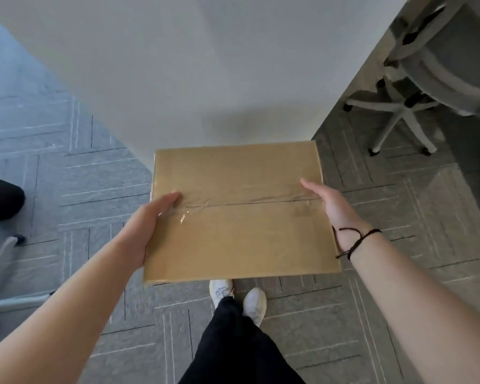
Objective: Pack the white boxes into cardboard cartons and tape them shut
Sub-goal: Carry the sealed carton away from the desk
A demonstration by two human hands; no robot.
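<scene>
One cardboard carton [240, 212] is closed and sealed: its two top flaps meet along a centre seam, and a strip of clear tape [244, 199] runs across that seam from the nine o'clock edge to the three o'clock edge, wrinkled near the left end. For this carton the packing and taping look done. No white boxes, tape roll or other cartons show in the picture, so how many remain cannot be told.

The person holds the carton in the air between both hands, level, out in front of the body. The left hand [153, 220] clasps the nine o'clock side, thumb laid on the top face over the tape end, the fingers hidden beneath. The right hand [330, 203] presses the three o'clock side, its visible digit stretched along the top edge, the rest out of sight behind the carton; whether they curl under cannot be told. A dark cord bracelet [358, 239] circles the right wrist.

The carton's far edge, at twelve o'clock, overlaps the near corner of a white worktop [205, 65], which suggests it is being set down or lifted off there. The floor [81, 176] is grey carpet tile in a striped pattern. A grey office chair [441, 65] stands at two o'clock, and part of another chair's base [9, 273] shows at eight o'clock. The person's white shoes [239, 297] and dark trousers are at six o'clock.
</scene>
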